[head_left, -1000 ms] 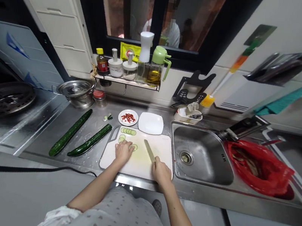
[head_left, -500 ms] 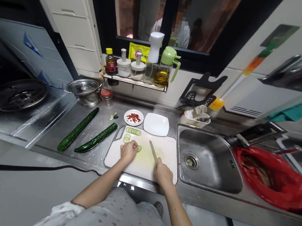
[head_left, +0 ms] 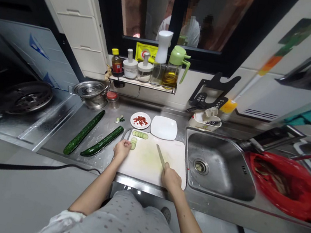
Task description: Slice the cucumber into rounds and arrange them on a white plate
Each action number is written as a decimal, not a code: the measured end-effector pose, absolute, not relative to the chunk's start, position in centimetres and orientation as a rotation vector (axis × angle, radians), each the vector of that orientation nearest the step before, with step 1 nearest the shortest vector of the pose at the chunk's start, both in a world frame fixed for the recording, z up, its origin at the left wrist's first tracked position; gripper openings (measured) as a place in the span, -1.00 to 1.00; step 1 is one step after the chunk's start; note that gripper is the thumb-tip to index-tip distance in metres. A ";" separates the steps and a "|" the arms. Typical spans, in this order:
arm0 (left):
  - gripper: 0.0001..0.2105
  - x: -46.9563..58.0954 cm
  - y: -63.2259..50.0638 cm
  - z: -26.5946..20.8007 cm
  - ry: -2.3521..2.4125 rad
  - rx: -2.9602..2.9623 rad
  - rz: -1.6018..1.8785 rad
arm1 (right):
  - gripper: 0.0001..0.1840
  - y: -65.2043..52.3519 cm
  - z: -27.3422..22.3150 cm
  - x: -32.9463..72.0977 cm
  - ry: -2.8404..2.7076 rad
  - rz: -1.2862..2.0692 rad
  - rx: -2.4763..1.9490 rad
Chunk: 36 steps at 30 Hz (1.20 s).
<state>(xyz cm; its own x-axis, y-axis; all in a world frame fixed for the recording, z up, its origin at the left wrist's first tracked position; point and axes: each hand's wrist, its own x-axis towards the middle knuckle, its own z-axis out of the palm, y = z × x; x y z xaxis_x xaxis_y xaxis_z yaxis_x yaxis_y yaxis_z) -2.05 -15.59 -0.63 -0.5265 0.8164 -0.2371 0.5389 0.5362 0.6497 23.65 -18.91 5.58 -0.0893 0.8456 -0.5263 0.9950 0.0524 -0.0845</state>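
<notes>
A white cutting board [head_left: 174, 163] lies on the steel counter in front of me. My right hand [head_left: 171, 177] grips a knife [head_left: 161, 156] whose blade rests on the board's middle. My left hand [head_left: 121, 150] sits at the board's left edge, fingers curled beside several cucumber slices [head_left: 139, 135] at the board's far left corner. I cannot tell whether it holds anything. Two whole cucumbers [head_left: 102, 142] [head_left: 84, 132] lie on the counter to the left of the board.
Behind the board stand a small dish of red chilli pieces [head_left: 140, 120] and an empty white plate [head_left: 164, 127]. A sink [head_left: 218, 166] is to the right, with a red plastic bag [head_left: 286, 184] beyond it. A steel pot [head_left: 90, 92] and a condiment shelf [head_left: 141, 83] are at the back.
My left hand has slid left from the board's middle to its left edge. The single slice that lay beside it is gone from the middle. The knife hand has stayed put.
</notes>
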 end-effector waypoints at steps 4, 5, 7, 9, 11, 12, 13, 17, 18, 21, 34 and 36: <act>-0.85 -2.1 -15.3 -0.7 2.271 1.113 0.657 | -0.66 -18.9 5.6 23.6 1.994 -0.624 1.848; -0.85 -2.1 -15.3 -0.6 2.277 1.123 0.647 | -0.66 -18.9 5.6 23.7 1.995 -0.625 1.848; -0.85 -2.2 -15.3 -0.5 2.286 1.147 0.627 | -0.66 -18.9 5.6 23.7 2.000 -0.626 1.848; -0.84 -2.2 -15.3 -0.4 2.293 1.174 0.604 | -0.66 -18.9 5.5 23.7 1.996 -0.622 1.857; -0.84 -2.1 -15.3 -0.3 2.301 1.203 0.582 | -0.66 -18.9 5.4 23.7 1.992 -0.626 1.858; -0.84 -2.1 -15.4 -0.3 2.308 1.220 0.574 | -0.66 -18.9 5.4 23.7 1.992 -0.629 1.859; -0.84 -2.0 -15.4 -0.3 2.315 1.242 0.568 | -0.67 -18.9 5.4 23.7 1.994 -0.632 1.861; -0.84 -1.8 -15.7 -0.4 2.349 1.326 0.538 | -0.66 -18.9 5.6 23.6 1.990 -0.640 1.869; -0.84 -1.7 -15.7 -0.4 2.356 1.334 0.527 | -0.66 -19.0 5.6 23.6 1.987 -0.641 1.870; -0.82 -1.7 -15.7 -0.4 2.363 1.341 0.503 | -0.66 -18.9 5.8 23.5 1.981 -0.640 1.869; -0.77 -0.8 -15.1 0.3 2.378 1.341 0.605 | -0.65 -18.9 5.6 23.6 1.984 -0.648 1.874; -0.76 -0.1 -14.3 0.4 2.358 1.370 0.638 | -0.66 -18.9 5.5 23.7 1.979 -0.654 1.871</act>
<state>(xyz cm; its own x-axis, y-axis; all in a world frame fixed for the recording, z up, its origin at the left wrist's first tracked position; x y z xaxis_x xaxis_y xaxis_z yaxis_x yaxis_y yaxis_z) -0.11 -14.30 0.45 -0.4775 0.8762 -0.0650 0.7238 0.4342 0.5363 23.68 -18.89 5.54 -0.0757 0.8389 -0.5389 0.9949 0.0273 -0.0972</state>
